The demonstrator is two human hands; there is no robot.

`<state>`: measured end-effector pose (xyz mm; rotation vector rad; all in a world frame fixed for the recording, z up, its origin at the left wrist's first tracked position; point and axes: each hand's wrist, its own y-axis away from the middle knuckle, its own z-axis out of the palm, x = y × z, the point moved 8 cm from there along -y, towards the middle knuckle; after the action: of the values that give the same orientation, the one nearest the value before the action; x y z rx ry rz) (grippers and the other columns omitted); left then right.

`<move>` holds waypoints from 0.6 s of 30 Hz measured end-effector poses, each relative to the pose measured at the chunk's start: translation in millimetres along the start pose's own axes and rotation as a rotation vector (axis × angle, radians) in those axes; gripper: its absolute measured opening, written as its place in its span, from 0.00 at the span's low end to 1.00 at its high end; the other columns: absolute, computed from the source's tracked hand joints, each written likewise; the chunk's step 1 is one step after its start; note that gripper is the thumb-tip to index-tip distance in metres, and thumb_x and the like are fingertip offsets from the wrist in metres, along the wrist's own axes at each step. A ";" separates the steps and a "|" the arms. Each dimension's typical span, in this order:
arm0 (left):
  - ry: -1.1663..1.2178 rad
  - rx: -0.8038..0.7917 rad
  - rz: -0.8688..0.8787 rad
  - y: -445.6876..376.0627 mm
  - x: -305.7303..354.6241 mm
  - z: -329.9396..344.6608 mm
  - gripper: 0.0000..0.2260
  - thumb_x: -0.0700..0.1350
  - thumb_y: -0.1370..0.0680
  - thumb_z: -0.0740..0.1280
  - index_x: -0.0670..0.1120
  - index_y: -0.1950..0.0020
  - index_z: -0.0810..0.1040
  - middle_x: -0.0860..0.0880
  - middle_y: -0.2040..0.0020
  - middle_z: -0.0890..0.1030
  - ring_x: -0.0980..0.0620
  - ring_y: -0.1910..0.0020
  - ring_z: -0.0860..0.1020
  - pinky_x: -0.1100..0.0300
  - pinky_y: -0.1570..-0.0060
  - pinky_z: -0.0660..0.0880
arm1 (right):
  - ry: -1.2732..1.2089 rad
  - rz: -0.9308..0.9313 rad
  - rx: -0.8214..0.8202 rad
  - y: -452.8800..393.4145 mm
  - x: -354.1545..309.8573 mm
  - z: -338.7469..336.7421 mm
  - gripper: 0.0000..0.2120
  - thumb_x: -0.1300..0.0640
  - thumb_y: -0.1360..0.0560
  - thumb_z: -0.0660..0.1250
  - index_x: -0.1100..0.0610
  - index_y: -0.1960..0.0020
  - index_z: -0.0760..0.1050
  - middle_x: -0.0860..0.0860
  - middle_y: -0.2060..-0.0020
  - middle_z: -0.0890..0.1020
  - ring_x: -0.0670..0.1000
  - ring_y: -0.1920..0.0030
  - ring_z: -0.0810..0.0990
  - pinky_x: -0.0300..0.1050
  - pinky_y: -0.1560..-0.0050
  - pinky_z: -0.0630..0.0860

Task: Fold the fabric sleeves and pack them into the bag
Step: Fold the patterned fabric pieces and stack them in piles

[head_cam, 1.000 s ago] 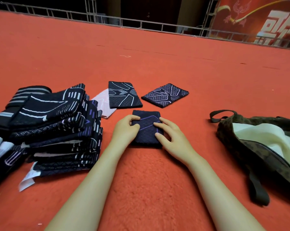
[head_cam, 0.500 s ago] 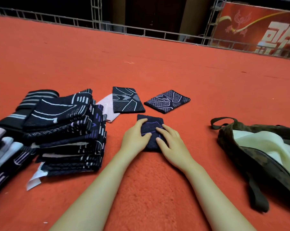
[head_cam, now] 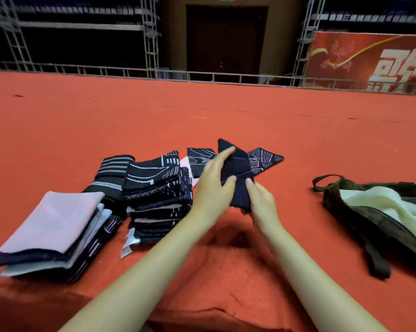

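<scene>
Folded sleeve (head_cam: 235, 173): dark navy, held clear above the red carpet (head_cam: 226, 271). Long axis runs near to far, leaning left; far corner points away from the person. Left hand (head_cam: 213, 185) grasps its left edge, thumb on the front. Right hand (head_cam: 262, 200) pinches its near right corner. Camouflage bag (head_cam: 360, 219) lies open, well right of the sleeve.

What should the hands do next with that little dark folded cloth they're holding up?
Probably carry it right and drop it into the open camouflage fabric bag. The left hand and right hand both grip the folded dark navy fabric sleeve, lifted off the red carpet, so folding looks finished. The bag gapes open, showing its pale lining.
</scene>
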<state>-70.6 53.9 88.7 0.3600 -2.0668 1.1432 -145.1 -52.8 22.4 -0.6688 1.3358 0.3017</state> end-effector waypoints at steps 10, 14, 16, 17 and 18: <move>-0.245 0.259 -0.130 -39.6 -3.9 -160.1 0.25 0.33 0.27 0.62 0.47 0.31 0.70 0.43 0.36 0.71 0.52 0.39 0.69 0.77 0.49 0.58 | 0.062 0.097 -0.322 -15.2 -86.7 136.7 0.05 0.55 0.22 0.64 0.56 0.55 0.74 0.51 0.60 0.78 0.50 0.60 0.77 0.45 0.59 0.75; -0.473 0.152 -0.245 -23.1 -54.3 -160.3 0.20 0.39 0.24 0.63 0.51 0.33 0.73 0.42 0.37 0.70 0.43 0.37 0.68 0.59 0.38 0.64 | 0.458 0.041 -0.320 -25.9 -58.1 146.3 0.09 0.52 0.26 0.68 0.54 0.48 0.74 0.48 0.57 0.77 0.49 0.58 0.76 0.44 0.57 0.73; -0.655 -0.016 -0.320 -4.6 -83.1 -139.2 0.15 0.47 0.21 0.61 0.56 0.35 0.76 0.45 0.35 0.73 0.42 0.35 0.66 0.51 0.38 0.66 | 0.536 0.063 -0.268 -25.4 -32.6 138.3 0.19 0.51 0.27 0.69 0.56 0.39 0.72 0.49 0.50 0.76 0.50 0.50 0.75 0.44 0.52 0.71; -0.691 -0.058 -0.351 2.8 -90.7 -131.7 0.15 0.50 0.20 0.59 0.57 0.35 0.76 0.47 0.33 0.72 0.43 0.33 0.64 0.49 0.38 0.65 | 0.475 0.113 -0.259 -23.0 -19.3 134.3 0.22 0.50 0.27 0.69 0.56 0.36 0.71 0.50 0.47 0.77 0.51 0.49 0.76 0.43 0.53 0.71; -0.688 -0.068 -0.370 5.6 -93.3 -127.4 0.15 0.52 0.19 0.58 0.58 0.35 0.75 0.47 0.30 0.69 0.45 0.30 0.61 0.48 0.36 0.63 | 0.397 0.158 -0.246 -20.8 -10.4 130.3 0.24 0.50 0.27 0.69 0.56 0.34 0.71 0.52 0.45 0.77 0.52 0.49 0.76 0.43 0.55 0.71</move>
<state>50.2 152.0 61.0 1.1788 -2.4533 0.7779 -32.4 11.4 49.0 -0.8617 1.7533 0.4841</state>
